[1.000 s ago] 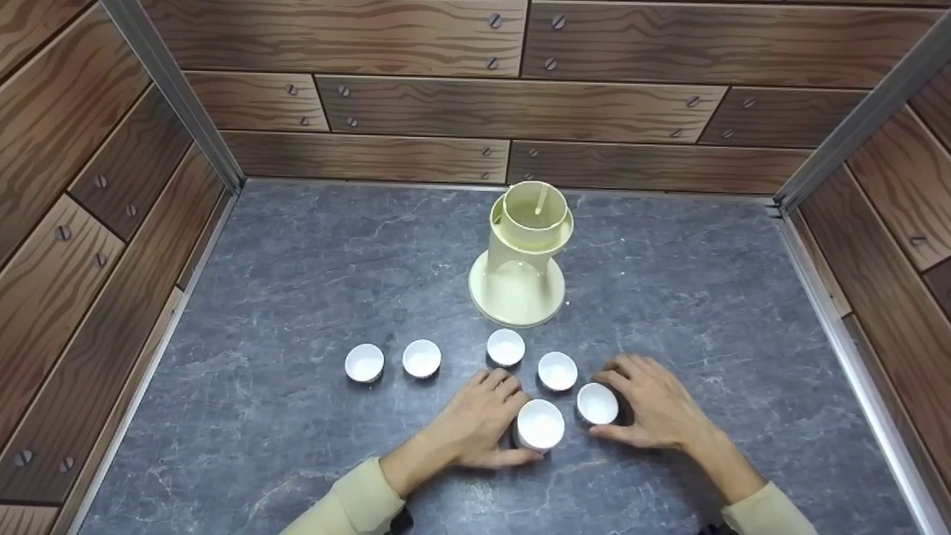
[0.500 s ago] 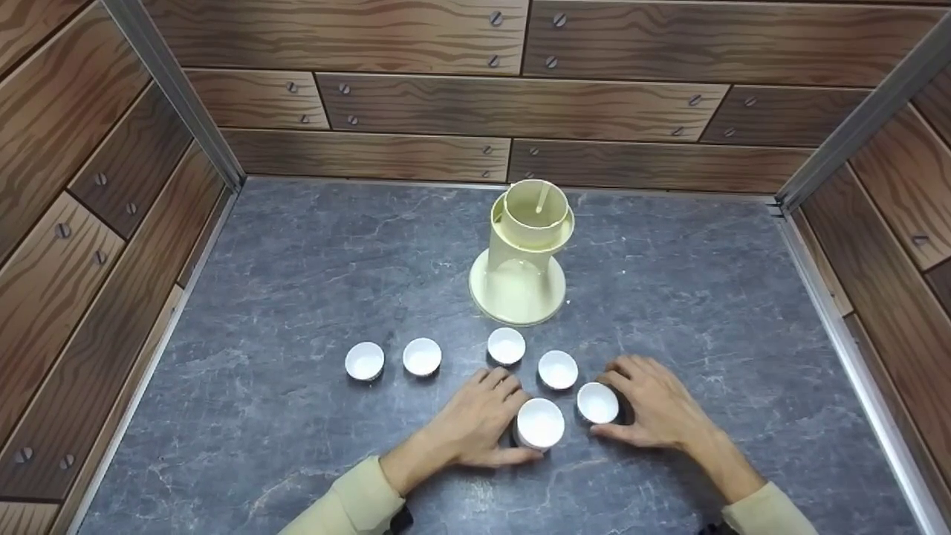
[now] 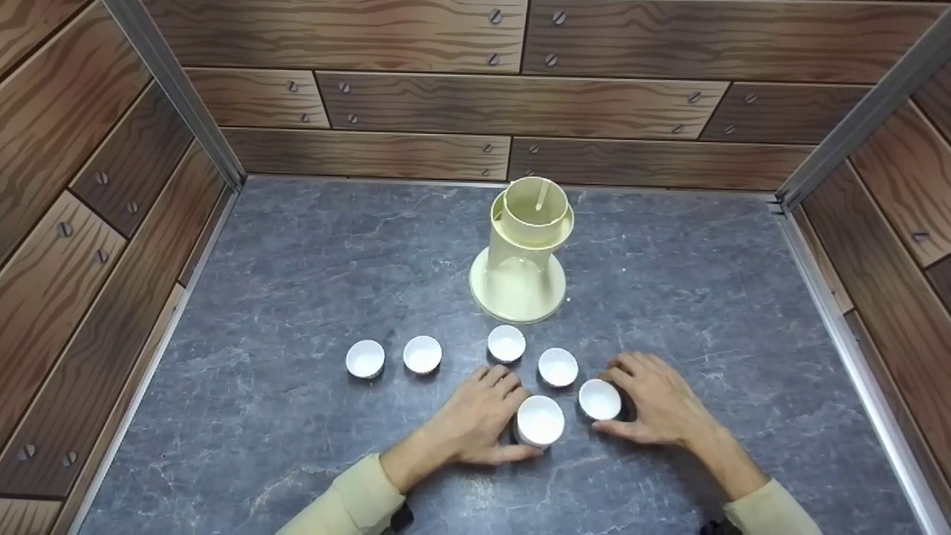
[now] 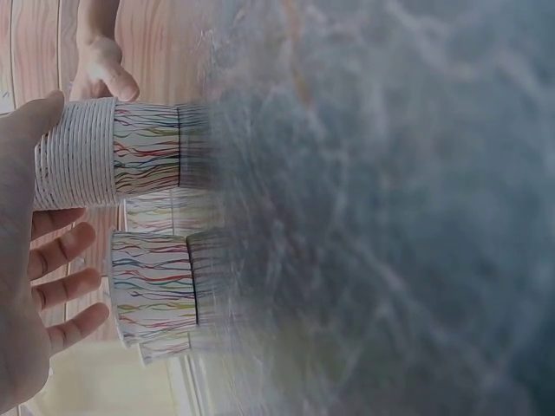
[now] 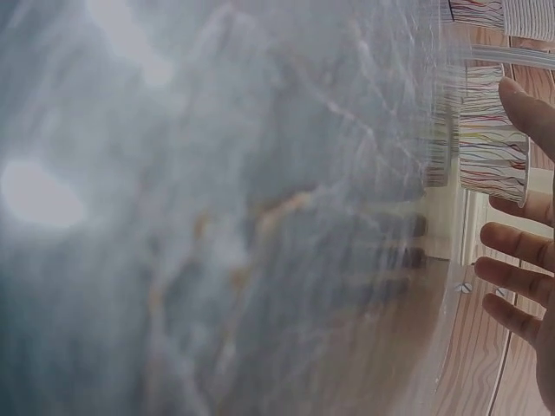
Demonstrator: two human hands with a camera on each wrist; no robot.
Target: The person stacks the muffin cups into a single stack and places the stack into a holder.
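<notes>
In the head view my left hand [image 3: 479, 420] curves round the left side of a nested stack of white paper cups [image 3: 540, 421], thumb at its near side. The left wrist view shows the stack's many rims and thin coloured wavy lines on the lowest cup [image 4: 147, 147]. My right hand [image 3: 657, 401] holds a single paper cup [image 3: 599, 400] between thumb and fingers. That cup stands upright, mouth up, just right of the stack. In the right wrist view the thumb [image 5: 525, 108] lies against its patterned wall, with the other fingers spread beyond the rim.
Two single paper cups [image 3: 558, 368] [image 3: 507, 343] stand just beyond my hands. Another two, one paper cup [image 3: 423, 354] and a second cup [image 3: 365, 359], stand farther left. Behind them rises a cream tube-shaped stand [image 3: 518, 286] on a round base. Wood-patterned walls [image 3: 520, 108] enclose the grey marbled table [image 3: 297, 297].
The head view has tilted slightly. My right hand and its cup have moved a very little to the right; my left hand and the stack stay in place.
</notes>
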